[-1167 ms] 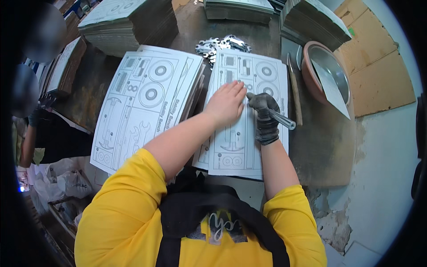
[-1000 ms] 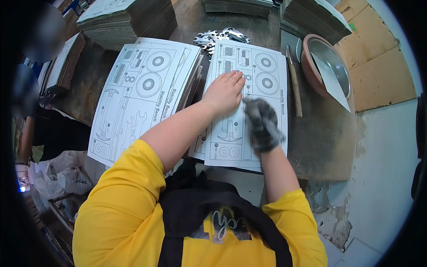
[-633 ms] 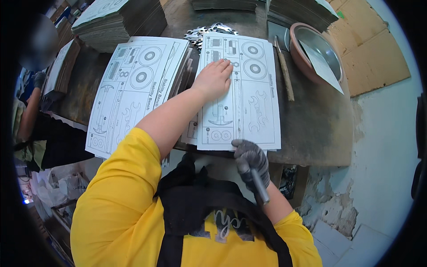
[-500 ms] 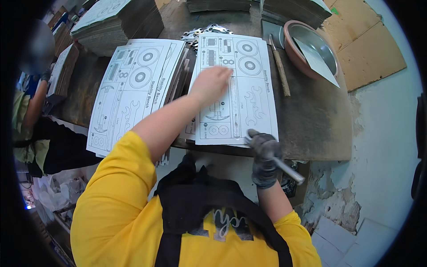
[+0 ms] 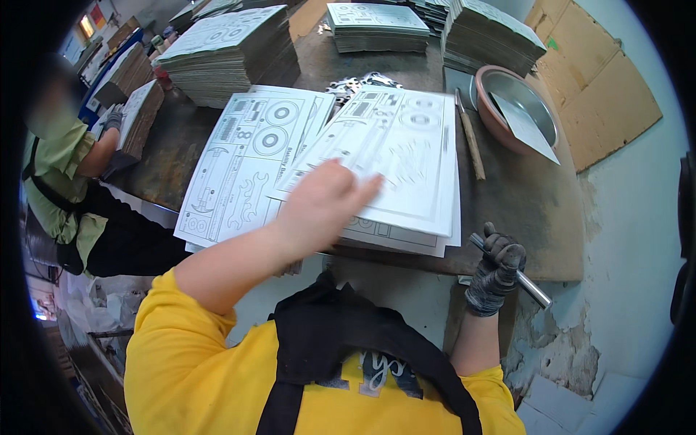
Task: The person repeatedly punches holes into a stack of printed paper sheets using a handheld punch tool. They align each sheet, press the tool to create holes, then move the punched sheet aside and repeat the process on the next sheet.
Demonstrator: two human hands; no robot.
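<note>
My bare left hand point(image 5: 322, 199), smeared by motion, is closed at the lower edge of a printed sheet point(image 5: 413, 167). That white sheet, with line drawings of tools and discs, lies tilted and blurred across the right pile. Beneath it show the edges of more sheets point(image 5: 453, 225). To the left, a second pile of like printed sheets point(image 5: 239, 174) partly lies under its corner. My right hand point(image 5: 496, 264), in a dark grey glove, is wrapped round a shiny metal rod point(image 5: 535, 290) near the table's front edge, apart from the sheets.
Loose metal wrenches point(image 5: 362, 82) lie behind the piles. A wooden-handled tool point(image 5: 470, 138) and a pink-rimmed basin point(image 5: 493, 109) with a card in it are on the right. Tall stacks of printed sheets point(image 5: 225, 61) stand farther back. At left, another person point(image 5: 72, 159) handles a stack.
My left hand has moved down and left, and the top sheet has swung leftward with it over the left pile. My right hand has moved right, away from the sheets, with the rod.
</note>
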